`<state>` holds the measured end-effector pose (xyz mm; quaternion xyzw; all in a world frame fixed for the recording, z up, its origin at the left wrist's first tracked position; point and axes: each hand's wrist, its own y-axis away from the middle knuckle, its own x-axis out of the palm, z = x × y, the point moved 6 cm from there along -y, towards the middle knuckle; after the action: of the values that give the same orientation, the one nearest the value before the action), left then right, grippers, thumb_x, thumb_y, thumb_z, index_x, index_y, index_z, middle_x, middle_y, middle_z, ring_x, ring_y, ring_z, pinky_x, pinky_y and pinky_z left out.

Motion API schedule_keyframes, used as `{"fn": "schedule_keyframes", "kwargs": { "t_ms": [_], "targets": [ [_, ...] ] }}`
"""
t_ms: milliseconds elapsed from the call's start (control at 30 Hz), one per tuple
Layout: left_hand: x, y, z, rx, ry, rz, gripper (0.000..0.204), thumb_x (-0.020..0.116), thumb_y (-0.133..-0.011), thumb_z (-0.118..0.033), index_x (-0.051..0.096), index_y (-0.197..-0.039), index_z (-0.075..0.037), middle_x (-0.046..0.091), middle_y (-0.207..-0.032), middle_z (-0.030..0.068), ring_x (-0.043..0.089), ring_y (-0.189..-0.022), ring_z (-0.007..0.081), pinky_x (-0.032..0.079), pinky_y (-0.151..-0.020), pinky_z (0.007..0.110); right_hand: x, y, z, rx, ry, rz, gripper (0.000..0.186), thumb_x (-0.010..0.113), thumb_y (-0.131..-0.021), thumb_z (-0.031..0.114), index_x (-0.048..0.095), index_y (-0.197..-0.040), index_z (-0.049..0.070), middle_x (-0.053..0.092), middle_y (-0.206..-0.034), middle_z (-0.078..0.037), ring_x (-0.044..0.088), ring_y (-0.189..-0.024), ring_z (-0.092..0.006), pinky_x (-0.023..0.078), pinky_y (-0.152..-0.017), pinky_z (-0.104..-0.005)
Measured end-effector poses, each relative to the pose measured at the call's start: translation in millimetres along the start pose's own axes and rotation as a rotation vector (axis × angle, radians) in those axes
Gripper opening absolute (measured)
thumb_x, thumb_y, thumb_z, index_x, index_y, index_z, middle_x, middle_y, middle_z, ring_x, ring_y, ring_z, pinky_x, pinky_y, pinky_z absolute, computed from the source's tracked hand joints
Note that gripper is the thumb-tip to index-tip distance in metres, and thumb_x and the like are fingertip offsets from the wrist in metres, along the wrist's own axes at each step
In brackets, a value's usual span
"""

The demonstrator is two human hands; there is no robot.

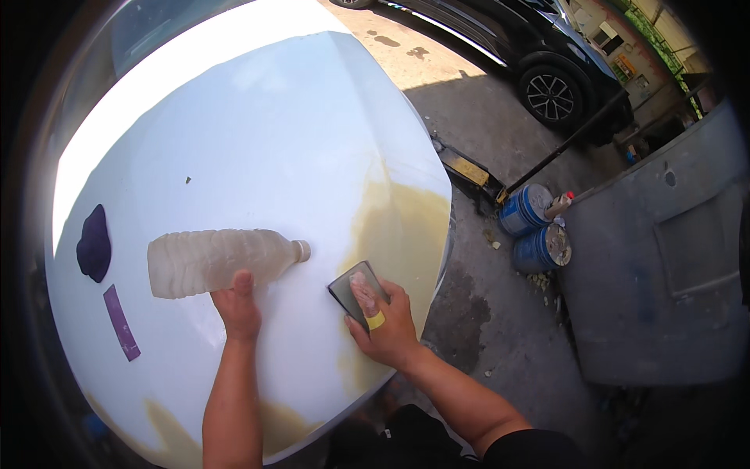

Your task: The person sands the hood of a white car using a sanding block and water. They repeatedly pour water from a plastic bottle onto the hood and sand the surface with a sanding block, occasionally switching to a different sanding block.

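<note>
i have my left hand (237,306) clasping a ribbed, cloudy plastic bottle (209,262) over the smooth white hood (258,156), my right hand (388,327) gripping a flat grey block (345,291) beside a matte yellowish patch (406,227).

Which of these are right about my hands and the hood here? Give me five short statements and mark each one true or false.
1. The right hand grips a gray block over the white hood. True.
2. The left hand holds a plastic bottle upright. False: the bottle is on its side, its cap toward the right.
3. A purple strip lies on the hood, left of the bottle. True.
4. The yellow tape is on the left hand. False: it is on the right hand.
5. Two blue buckets sit on top of the hood. False: they stand on the ground, to the right of it.
</note>
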<state>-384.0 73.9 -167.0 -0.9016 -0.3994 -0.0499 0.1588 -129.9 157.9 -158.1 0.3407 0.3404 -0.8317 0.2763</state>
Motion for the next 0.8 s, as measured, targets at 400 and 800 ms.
{"fn": "schedule_keyframes", "kwargs": {
  "t_ms": [400, 800],
  "targets": [
    [6, -7, -10, 0.015, -0.064, 0.007, 0.071, 0.065, -0.091, -0.054, 0.045, -0.134, -0.001, 0.054, -0.128, 0.0092, 0.053, -0.119, 0.0222, 0.044, -0.103, 0.038, -12, -111, -81, 0.157, 0.127, -0.113, 0.062, 0.068, -0.086, 0.025, 0.048, -0.140, 0.004, 0.060, -0.131, -0.013, 0.046, -0.118, -0.0390, 0.040, -0.097, -0.0485],
    [16, -10, -11, -0.006, -0.057, 0.088, 0.071, 0.061, -0.093, -0.055, 0.046, -0.134, 0.001, 0.054, -0.129, 0.0110, 0.053, -0.120, 0.0241, 0.042, -0.105, 0.040, -34, -76, -79, 0.082, 0.085, -0.223, 0.059, 0.071, -0.083, 0.020, 0.052, -0.137, 0.003, 0.063, -0.124, -0.016, 0.050, -0.111, -0.0377, 0.042, -0.095, -0.0464]
  ]
}}
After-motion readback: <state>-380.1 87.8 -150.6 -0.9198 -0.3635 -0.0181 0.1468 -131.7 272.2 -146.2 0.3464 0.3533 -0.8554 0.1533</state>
